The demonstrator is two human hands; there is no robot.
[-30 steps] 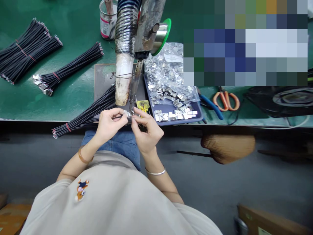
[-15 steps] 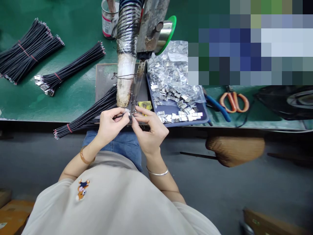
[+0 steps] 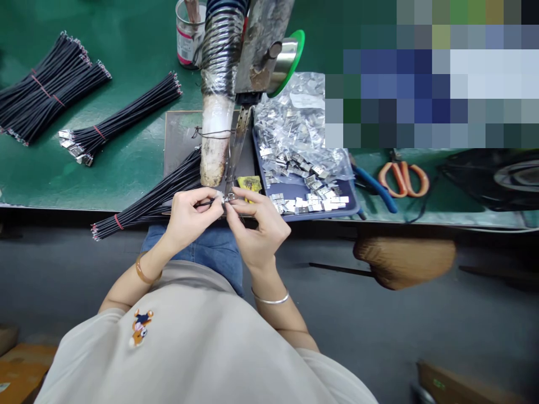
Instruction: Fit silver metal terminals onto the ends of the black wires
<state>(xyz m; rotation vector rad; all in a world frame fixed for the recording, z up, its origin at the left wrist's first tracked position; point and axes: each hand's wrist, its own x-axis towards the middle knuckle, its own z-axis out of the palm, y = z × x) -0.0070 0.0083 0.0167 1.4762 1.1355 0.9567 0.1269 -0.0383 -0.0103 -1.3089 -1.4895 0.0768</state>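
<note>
My left hand [image 3: 191, 219] is closed in a pinch on the end of a black cable [image 3: 205, 203] at the bench's front edge. Fingertip to fingertip with it, my right hand [image 3: 263, 230] pinches a small metal USB connector [image 3: 229, 197], partly covered by the fingers. Both hands are just below a fixed soldering fixture [image 3: 242, 120] and the taped nozzle of a hose [image 3: 214, 151]. A bundle of black cables [image 3: 155, 191] lies beside my left hand, its near end past the bench edge. Right of the fixture, a blue tray [image 3: 314, 213] holds many loose metal connectors [image 3: 309, 201].
A yellow sponge-like piece [image 3: 249, 184] lies by the tray. More tied cable bundles [image 3: 122, 118] rest at left. A jar [image 3: 188, 39] stands behind; a solder spool [image 3: 288, 62] hangs on the fixture. Blue-handled pliers [image 3: 374, 185] and orange-handled scissors [image 3: 403, 177] lie at right.
Both hands stay almost in place, with only slight shifts of the fingertips at the cable end and connector. The whole view has moved a few pixels.
</note>
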